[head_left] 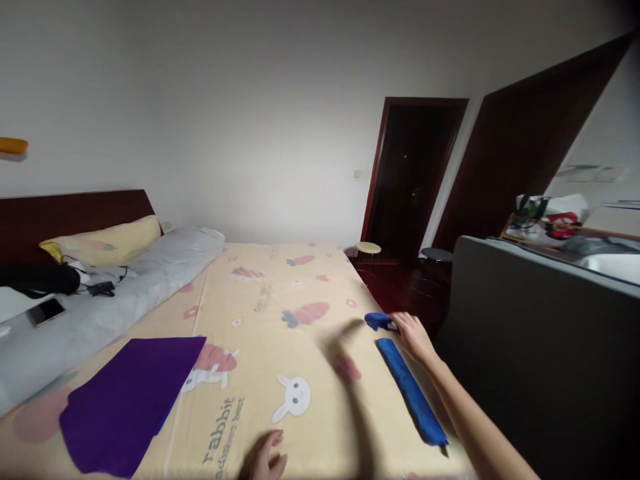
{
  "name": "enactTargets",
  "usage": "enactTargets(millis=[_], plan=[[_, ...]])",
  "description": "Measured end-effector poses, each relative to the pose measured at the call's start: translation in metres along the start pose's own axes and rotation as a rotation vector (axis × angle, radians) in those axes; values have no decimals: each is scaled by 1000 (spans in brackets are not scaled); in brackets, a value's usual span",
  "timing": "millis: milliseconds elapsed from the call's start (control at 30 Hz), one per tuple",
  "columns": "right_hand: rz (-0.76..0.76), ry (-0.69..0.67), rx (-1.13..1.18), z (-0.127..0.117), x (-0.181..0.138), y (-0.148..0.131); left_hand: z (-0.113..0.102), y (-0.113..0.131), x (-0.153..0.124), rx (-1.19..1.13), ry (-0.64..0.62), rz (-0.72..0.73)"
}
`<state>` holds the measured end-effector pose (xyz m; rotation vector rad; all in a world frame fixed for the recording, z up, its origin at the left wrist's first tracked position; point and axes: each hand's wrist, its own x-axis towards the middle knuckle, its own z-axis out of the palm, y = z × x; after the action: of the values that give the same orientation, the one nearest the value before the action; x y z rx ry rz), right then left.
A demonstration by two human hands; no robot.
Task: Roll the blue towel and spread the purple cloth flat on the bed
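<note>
Head view: the right hand reaches out along the right edge of the bed, its grip pinching the far, folded-over end of a long blue cloth. The cloth's long axis runs from 11 to 5 o'clock, close beside that forearm. The left hand, at 6 o'clock and well apart from it, is blurred, so I cannot tell its grip. A purple cloth lies at 8 o'clock.

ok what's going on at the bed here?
One person is at a bed covered with a rabbit-print sheet. Their right hand holds the far end of a long blue cloth that lies along the bed's right edge. The left hand, blurred, is low over the sheet at the near edge and holds nothing. A purple cloth lies flat on the left side, untouched.
</note>
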<state>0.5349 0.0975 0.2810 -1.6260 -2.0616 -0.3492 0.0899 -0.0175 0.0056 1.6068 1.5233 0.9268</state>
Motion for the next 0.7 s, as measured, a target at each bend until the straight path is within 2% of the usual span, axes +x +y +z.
enactTargets(millis=[167,267,333,433,567,633,700], plan=[[89,5,-66,82,-119,5,-3,1,-1,-101,47,-19],[124,46,-93,122,-168,11,-27,1,3,-100,142,-51],[130,73,-107,142,-190,17,-57,1,10,5,247,-33],[94,69,-105,163,-217,21,-115,-6,23,283,442,-59],[166,48,-82,180,-251,19,-189,-31,31,707,668,-355],[241,33,-50,185,-265,17,-218,-49,28,867,705,-478],[285,23,-10,188,-274,16,-242,-65,21,974,677,-562]])
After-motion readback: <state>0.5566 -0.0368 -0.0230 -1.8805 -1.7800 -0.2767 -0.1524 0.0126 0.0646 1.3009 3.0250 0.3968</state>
